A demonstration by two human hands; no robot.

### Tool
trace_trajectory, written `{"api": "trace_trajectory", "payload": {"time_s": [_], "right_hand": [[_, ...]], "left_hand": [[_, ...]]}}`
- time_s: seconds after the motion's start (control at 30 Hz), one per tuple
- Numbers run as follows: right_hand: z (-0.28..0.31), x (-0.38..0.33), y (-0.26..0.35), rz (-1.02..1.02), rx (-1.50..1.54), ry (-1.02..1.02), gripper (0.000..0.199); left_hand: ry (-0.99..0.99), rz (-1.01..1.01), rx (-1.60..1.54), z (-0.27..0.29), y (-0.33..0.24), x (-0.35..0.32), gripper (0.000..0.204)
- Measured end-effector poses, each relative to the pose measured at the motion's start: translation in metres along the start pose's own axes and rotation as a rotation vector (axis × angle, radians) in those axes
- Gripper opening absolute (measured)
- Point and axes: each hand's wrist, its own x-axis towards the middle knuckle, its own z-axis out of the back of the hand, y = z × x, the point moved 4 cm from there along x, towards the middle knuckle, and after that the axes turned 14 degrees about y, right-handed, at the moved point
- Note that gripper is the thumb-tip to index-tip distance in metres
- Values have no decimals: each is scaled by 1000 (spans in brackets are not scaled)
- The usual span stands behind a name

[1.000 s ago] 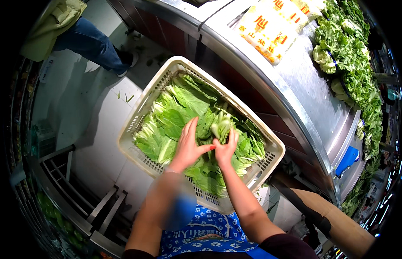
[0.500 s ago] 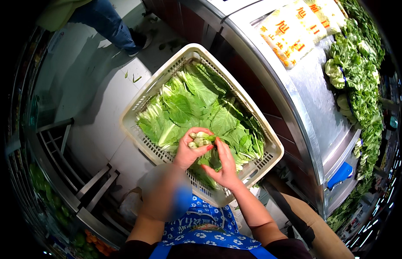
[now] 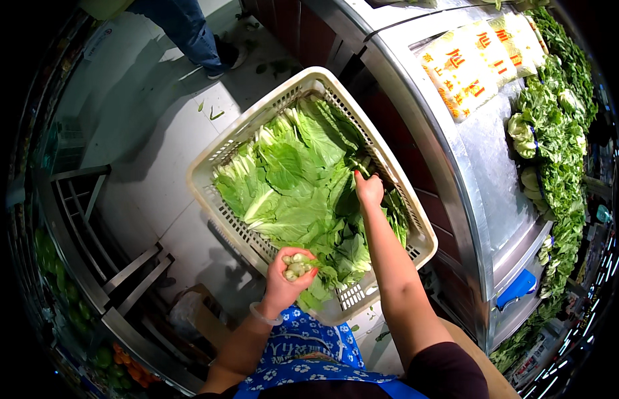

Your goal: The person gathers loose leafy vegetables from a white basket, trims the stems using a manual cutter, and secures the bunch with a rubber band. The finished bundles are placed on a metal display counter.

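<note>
My left hand (image 3: 280, 284) is closed around a bunch of leafy greens (image 3: 297, 267) at the near side of the basket. The bunch's pale stem ends point up and its leaves hang toward the basket. Inside the basket's right side, my right hand (image 3: 369, 191) has its fingers curled at the stems of more greens; its grip is partly hidden. The cream plastic basket (image 3: 249, 114), with slotted walls, holds a heap of green leaves (image 3: 296, 193), many with white stems along the left side.
To the right, a metal-edged display counter (image 3: 486, 166) carries printed plastic bags (image 3: 459, 73), a row of greens (image 3: 555, 153) and a blue object (image 3: 517, 290). A metal rack (image 3: 136, 276) stands at left. Another person's jeans leg (image 3: 183, 33) is beyond the basket, with leaf scraps on the floor.
My right hand has left the bunch and reached forward and right into the basket. My left hand has drawn back toward me, still holding the bunch.
</note>
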Motion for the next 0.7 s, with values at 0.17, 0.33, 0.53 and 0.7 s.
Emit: {"api": "trace_trajectory", "payload": {"time_s": [0.17, 0.33, 0.53, 0.7], "right_hand": [[-5, -9, 26, -422, 335, -12, 62], [-14, -24, 38, -554, 404, -123, 72], [-13, -26, 50, -612, 482, -70, 79], [-30, -5, 50, -629, 329, -47, 72]], "left_hand": [[-2, -5, 59, 13, 2, -12, 35], [-21, 4, 130, 23, -1, -13, 36], [-23, 18, 180, 36, 5, -4, 35], [-77, 41, -38, 39, 11, 6, 34]]}}
